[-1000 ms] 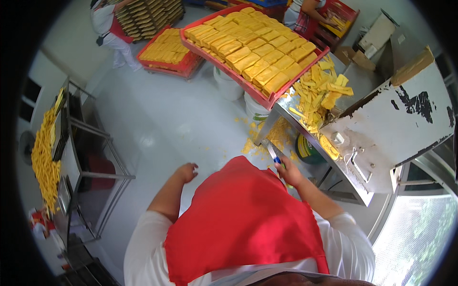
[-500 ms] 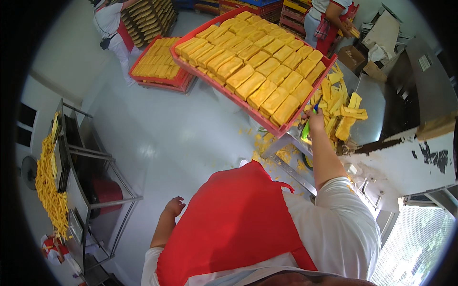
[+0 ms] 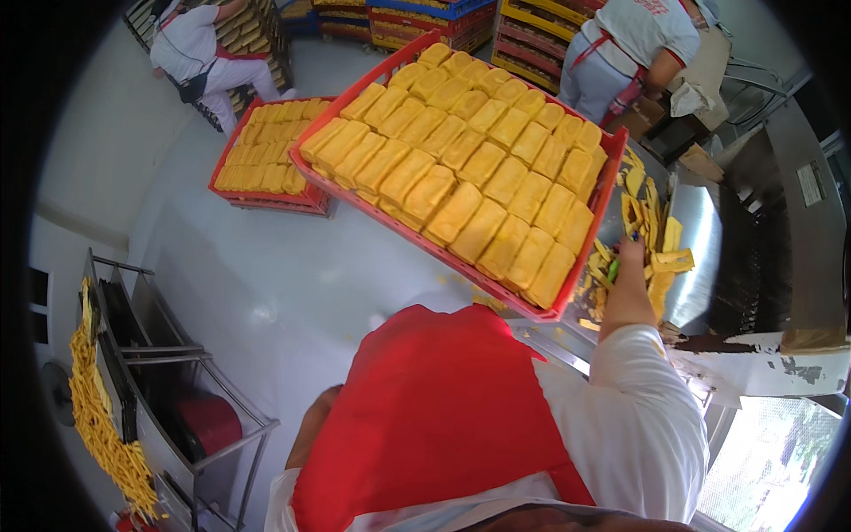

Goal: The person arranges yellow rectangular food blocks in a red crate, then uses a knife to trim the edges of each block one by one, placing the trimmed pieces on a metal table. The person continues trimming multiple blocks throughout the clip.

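My right hand (image 3: 631, 252) reaches over a pile of yellow trimmings (image 3: 656, 226) on the metal table. It is closed round a slim green and blue tool (image 3: 613, 270), whose kind I cannot make out. Left of that hand, a red crate (image 3: 417, 232) full of yellow brick-shaped loaves (image 3: 479, 146) stands tilted across my view. My left hand (image 3: 330, 399) hangs low beside my red apron (image 3: 434, 390), partly behind it. Its fingers are hidden.
Another red crate (image 3: 310, 202) of yellow loaves stands on the floor. Two co-workers (image 3: 191, 49) are at the back, near stacked crates (image 3: 434, 25). At left, a metal-framed table (image 3: 168, 355) holds yellow sticks (image 3: 97, 412). A metal machine (image 3: 762, 204) stands at right.
My right hand has moved right, with the tool, deeper over the trimmings. My left hand has slipped partly behind the apron. The co-worker at the back right has bent over.
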### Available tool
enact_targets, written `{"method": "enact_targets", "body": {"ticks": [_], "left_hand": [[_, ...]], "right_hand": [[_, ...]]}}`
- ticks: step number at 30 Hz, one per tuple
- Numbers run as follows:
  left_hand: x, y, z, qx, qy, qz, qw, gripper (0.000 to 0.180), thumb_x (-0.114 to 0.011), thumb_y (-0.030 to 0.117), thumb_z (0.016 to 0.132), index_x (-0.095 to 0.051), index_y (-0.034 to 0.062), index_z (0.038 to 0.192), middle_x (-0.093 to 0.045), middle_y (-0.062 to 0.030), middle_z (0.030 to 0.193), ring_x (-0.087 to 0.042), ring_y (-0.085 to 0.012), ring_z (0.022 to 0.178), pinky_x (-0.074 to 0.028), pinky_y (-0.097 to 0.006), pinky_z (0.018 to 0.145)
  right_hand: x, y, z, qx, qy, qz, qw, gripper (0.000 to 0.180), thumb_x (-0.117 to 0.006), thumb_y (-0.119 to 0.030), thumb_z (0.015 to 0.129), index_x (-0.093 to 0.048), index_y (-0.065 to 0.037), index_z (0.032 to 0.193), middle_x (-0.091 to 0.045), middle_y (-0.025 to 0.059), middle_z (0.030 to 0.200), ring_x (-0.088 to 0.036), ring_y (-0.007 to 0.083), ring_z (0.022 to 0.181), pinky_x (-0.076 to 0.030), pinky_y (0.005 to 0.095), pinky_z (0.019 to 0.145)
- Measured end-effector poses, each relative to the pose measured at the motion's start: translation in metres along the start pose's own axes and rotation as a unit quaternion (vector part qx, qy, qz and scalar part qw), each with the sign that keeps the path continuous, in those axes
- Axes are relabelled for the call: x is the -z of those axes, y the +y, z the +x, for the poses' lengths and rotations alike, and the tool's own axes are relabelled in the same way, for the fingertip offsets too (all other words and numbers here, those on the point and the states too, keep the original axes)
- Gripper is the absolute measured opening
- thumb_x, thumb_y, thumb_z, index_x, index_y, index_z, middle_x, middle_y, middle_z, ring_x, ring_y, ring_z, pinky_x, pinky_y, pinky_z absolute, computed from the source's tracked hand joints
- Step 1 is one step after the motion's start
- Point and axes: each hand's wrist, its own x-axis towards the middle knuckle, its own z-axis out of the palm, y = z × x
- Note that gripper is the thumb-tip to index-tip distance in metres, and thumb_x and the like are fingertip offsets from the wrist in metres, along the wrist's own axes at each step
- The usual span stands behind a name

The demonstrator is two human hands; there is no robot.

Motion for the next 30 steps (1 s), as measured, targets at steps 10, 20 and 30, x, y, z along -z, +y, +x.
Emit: {"method": "enact_targets", "body": {"ticks": [10,20,30], "left_hand": [[0.276,0.126,0.098,-0.208,0.204,0.197,0.936,0.026,-0.051,0.023,0.094,-0.065,0.0066,0.109,-0.065,-0.0192,0.103,-0.06,-0.037,0.1,-0.048,-0.043,0.088],[0.395,0.419,0.142,-0.264,0.395,0.304,0.826,0.052,-0.066,0.027,0.086,-0.052,0.0023,0.129,-0.049,-0.0184,0.135,-0.047,-0.0345,0.122,-0.04,-0.042,0.103],[0.386,0.441,0.157,-0.188,0.355,0.444,0.8,0.053,-0.06,0.039,0.088,-0.055,0.0023,0.126,-0.048,-0.0162,0.135,-0.045,-0.0332,0.122,-0.041,-0.047,0.098]], "right_hand": [[0.016,0.027,-0.143,0.168,0.085,-0.395,0.899,0.058,-0.058,-0.004,0.081,-0.044,-0.001,0.137,-0.049,0.0256,0.13,-0.046,0.0418,0.121,-0.039,0.0472,0.104],[-0.12,-0.132,-0.294,0.446,-0.034,-0.223,0.866,0.042,-0.068,-0.005,0.084,-0.056,-0.004,0.124,-0.057,0.0173,0.119,-0.053,0.0355,0.112,-0.042,0.0401,0.099],[-0.268,-0.193,-0.341,0.303,-0.391,-0.056,0.867,0.055,-0.066,-0.017,0.087,-0.044,-0.001,0.135,-0.044,0.0234,0.137,-0.051,0.0363,0.122,-0.044,0.0407,0.102]]}}
